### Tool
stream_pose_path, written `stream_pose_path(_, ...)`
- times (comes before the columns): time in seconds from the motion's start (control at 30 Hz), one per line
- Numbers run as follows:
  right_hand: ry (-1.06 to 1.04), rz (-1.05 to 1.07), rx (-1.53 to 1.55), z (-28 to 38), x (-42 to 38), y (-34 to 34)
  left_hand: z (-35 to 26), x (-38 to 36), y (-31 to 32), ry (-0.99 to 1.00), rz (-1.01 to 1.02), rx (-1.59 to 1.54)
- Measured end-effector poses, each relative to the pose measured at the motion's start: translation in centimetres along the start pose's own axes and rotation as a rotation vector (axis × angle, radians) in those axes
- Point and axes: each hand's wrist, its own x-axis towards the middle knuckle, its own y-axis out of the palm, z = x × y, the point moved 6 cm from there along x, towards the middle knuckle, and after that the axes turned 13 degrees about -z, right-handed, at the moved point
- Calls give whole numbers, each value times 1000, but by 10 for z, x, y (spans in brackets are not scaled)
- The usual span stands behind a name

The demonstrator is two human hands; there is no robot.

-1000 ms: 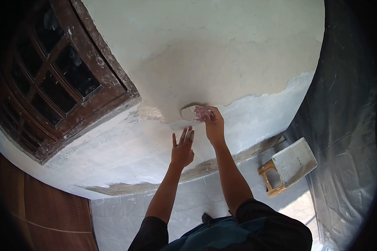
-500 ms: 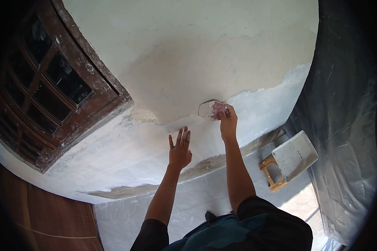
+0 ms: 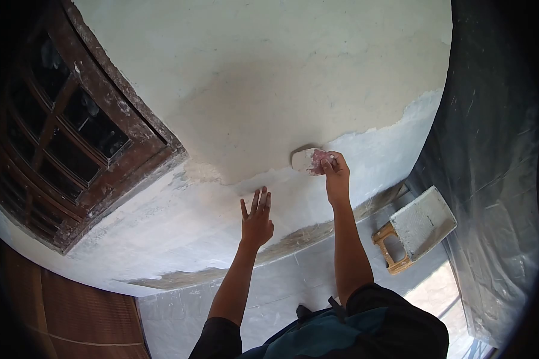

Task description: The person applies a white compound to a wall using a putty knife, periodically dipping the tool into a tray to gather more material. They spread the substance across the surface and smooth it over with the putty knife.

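Observation:
Between thumb and fingers, my right hand (image 3: pixel 336 169) grips a putty scraper (image 3: pixel 307 160) with a pale-smeared, reddish blade. The scraper lies close against the wall (image 3: pixel 263 113), near the line where the beige surface meets the white coated band (image 3: pixel 215 206). To its left and a little lower, my left hand (image 3: pixel 257 218) is open, fingers spread, over the white band. Nothing is in that hand.
A brown wooden window (image 3: pixel 78 131) with dark panes fills the left. On the grey floor (image 3: pixel 281 278) at right, a white plaster-crusted tray (image 3: pixel 426 221) rests on a yellowish stool (image 3: pixel 392 248). Plastic sheeting (image 3: pixel 491 257) hangs at far right.
My right hand and the scraper have shifted slightly right, and the blade now shows at a different tilt. My left hand stays open, slightly lower in view.

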Motion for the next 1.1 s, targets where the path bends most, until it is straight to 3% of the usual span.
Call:
stream_pose_path(0.07,-30,51,-154,-8,-2,15,0,-1,0,0,-3,-2)
stream_pose_path(0.23,33,-112,-31,-2,7,-10,1,-1,-2,0,-15,-19)
stream_pose_path(0.3,10,-34,8,3,2,-3,1,-1,0,0,-12,-15)
stream_pose_path(0.43,-40,80,-206,-1,-5,21,-1,-2,0,1,-6,-24)
stream_pose_path(0.57,65,-106,-13,-3,9,-12,-2,-1,-1,-21,13,-23)
stream_pose_path(0.73,-41,34,-137,-9,4,7,-4,0,1,-9,-4,-30)
stream_pose_path(0.83,67,-78,-32,-10,12,-13,-5,-2,-2,-14,-15,-23)
stream_pose_path(1.1,-2,-5,-30,-7,12,-7,-7,-2,-4,-21,-19,-2)
